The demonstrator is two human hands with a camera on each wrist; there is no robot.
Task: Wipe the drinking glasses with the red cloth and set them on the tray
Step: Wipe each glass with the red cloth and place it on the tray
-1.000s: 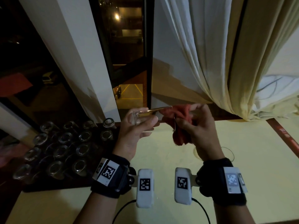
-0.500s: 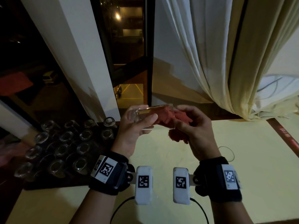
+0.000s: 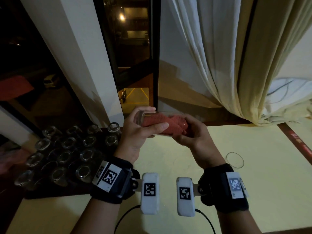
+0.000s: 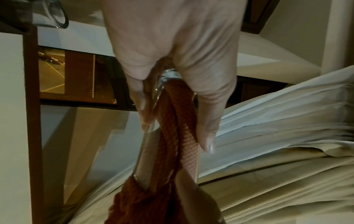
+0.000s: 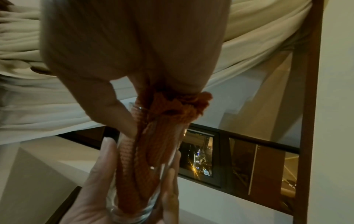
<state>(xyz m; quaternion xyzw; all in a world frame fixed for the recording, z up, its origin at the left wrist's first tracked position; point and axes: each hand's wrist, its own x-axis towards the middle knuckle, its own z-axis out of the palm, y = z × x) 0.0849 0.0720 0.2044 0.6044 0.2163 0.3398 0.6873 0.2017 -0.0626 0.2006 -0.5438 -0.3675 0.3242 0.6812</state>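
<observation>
My left hand (image 3: 152,118) grips a clear drinking glass (image 3: 139,117) on its side, in the air above the table's far edge. The red cloth (image 3: 157,123) is stuffed inside the glass, down to its base. At the glass mouth my right hand (image 3: 184,130) pinches the bunched end of the cloth. In the left wrist view the left hand's thumb and fingers (image 4: 206,121) wrap the glass (image 4: 151,121) around the cloth (image 4: 184,136). The right wrist view shows the cloth (image 5: 159,144) filling the glass (image 5: 134,212). A dark tray (image 3: 42,193) sits at the left.
Several upright glasses (image 3: 85,156) crowd the tray. One more glass (image 3: 235,160) stands on the pale yellow table (image 3: 253,191) to the right of my right wrist. Cream curtains (image 3: 228,65) hang behind, beside a dark window. Cables run from the wrist cameras.
The red cloth has gone from hanging outside the glass mouth to filling the glass. My right hand has moved left up to the rim, and both hands sit slightly lower.
</observation>
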